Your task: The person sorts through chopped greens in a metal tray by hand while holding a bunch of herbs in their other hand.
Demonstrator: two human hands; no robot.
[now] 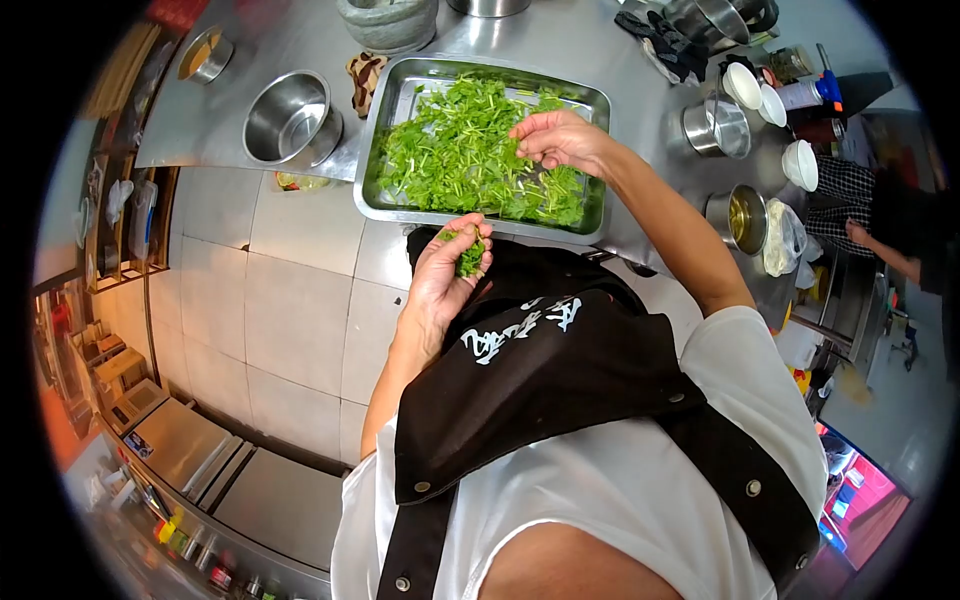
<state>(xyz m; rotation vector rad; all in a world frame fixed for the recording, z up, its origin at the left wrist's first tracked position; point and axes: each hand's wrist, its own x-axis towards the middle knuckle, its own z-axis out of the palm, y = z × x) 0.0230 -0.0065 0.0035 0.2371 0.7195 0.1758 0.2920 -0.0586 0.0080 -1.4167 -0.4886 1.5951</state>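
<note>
Loose green cilantro (440,145), leaves and cut stems, is spread over a rectangular metal tray (365,185) at the counter's front edge. Just outside the tray's near rim, my left hand (445,268) is closed around a small bunch of cilantro (469,259), its leaves showing between thumb and fingers. My right hand (565,143) hovers over the tray's right half, thumb and fingertips drawn together in a pinch. What those fingertips hold, if anything, is too small to make out against the leaves.
A steel pot (292,118) and a patterned cloth (366,82) sit left of the tray, a stone mortar (390,22) behind. Along the right are steel pots (717,127), white bowls (741,86) and a plastic bag (783,238). Another person's hand (860,233) appears far right.
</note>
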